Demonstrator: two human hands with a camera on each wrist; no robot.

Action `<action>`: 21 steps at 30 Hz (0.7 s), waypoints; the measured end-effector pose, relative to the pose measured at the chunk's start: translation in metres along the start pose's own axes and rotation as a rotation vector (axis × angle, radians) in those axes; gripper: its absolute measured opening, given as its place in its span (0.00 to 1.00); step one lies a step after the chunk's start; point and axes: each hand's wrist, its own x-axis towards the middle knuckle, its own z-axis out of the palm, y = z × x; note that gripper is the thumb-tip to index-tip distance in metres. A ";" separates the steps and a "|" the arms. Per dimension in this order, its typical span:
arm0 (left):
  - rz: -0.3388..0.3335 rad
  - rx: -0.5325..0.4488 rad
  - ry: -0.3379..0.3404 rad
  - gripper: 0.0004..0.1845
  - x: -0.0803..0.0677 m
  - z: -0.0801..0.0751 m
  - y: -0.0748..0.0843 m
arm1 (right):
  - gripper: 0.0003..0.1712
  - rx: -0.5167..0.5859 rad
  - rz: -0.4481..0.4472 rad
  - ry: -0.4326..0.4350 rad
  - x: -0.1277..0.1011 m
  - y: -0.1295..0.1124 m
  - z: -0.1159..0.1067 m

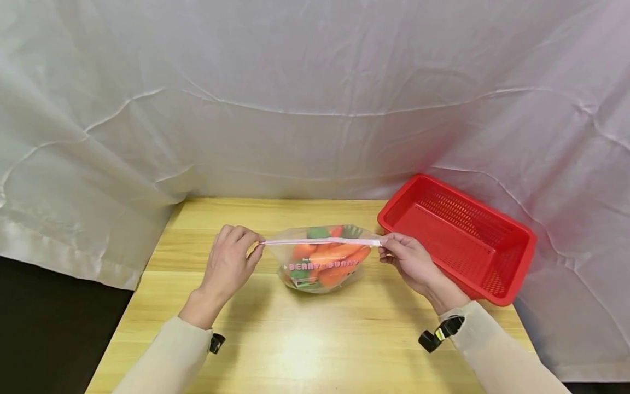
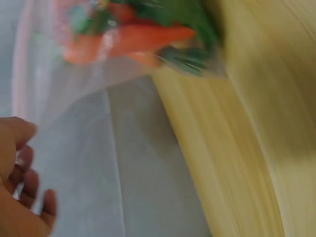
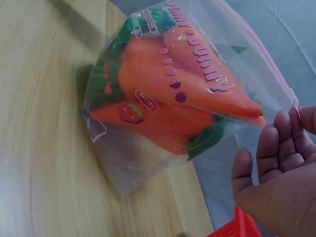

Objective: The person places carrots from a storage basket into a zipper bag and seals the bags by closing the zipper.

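Note:
A clear zip bag (image 1: 322, 262) with pink printing hangs between both hands, its pink zip edge stretched straight across the top. Inside it are several orange carrots (image 3: 163, 84) with green tops. My left hand (image 1: 231, 257) pinches the left end of the zip edge between thumb and fingers. At the other end, my right hand (image 1: 406, 260) pinches the corner where the white slider (image 3: 293, 97) sits. In the right wrist view the bag's lower part overlaps the wooden table. The left wrist view is blurred.
A red plastic basket (image 1: 458, 235) with perforated sides stands at the table's right, just beyond the right hand. The wooden table (image 1: 295, 334) lies under the bag. Pale grey cloth (image 1: 295, 137) hangs behind the table and along its sides.

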 end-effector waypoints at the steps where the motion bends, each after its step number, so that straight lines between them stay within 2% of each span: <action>1: -0.067 -0.046 -0.045 0.07 0.001 -0.003 0.003 | 0.10 -0.003 -0.013 0.002 0.000 0.001 0.000; 6: -0.497 -0.334 -0.250 0.15 0.008 -0.016 0.008 | 0.10 -0.035 -0.069 0.007 0.002 0.003 0.001; 8: -0.639 -0.407 -0.332 0.25 0.012 -0.019 0.006 | 0.10 -0.055 -0.079 0.010 0.002 0.003 0.001; 10: -0.740 -0.466 -0.418 0.35 0.015 -0.020 0.003 | 0.10 -0.071 -0.081 0.009 0.002 0.004 0.001; 12: -0.800 -0.521 -0.503 0.40 0.018 -0.017 0.002 | 0.11 -0.084 -0.080 0.012 0.001 0.003 0.002; 14: -0.852 -0.616 -0.543 0.38 0.020 -0.013 0.003 | 0.11 -0.092 -0.079 0.007 0.001 0.003 0.001; 16: -0.887 -0.710 -0.530 0.31 0.021 -0.007 0.005 | 0.11 -0.094 -0.074 0.006 0.000 0.002 0.001; 18: -0.902 -0.767 -0.486 0.24 0.021 -0.002 0.008 | 0.11 -0.068 -0.050 0.002 0.000 0.001 0.000; 21: -0.890 -0.768 -0.422 0.19 0.017 0.003 0.011 | 0.11 0.042 0.043 -0.018 -0.003 -0.002 -0.003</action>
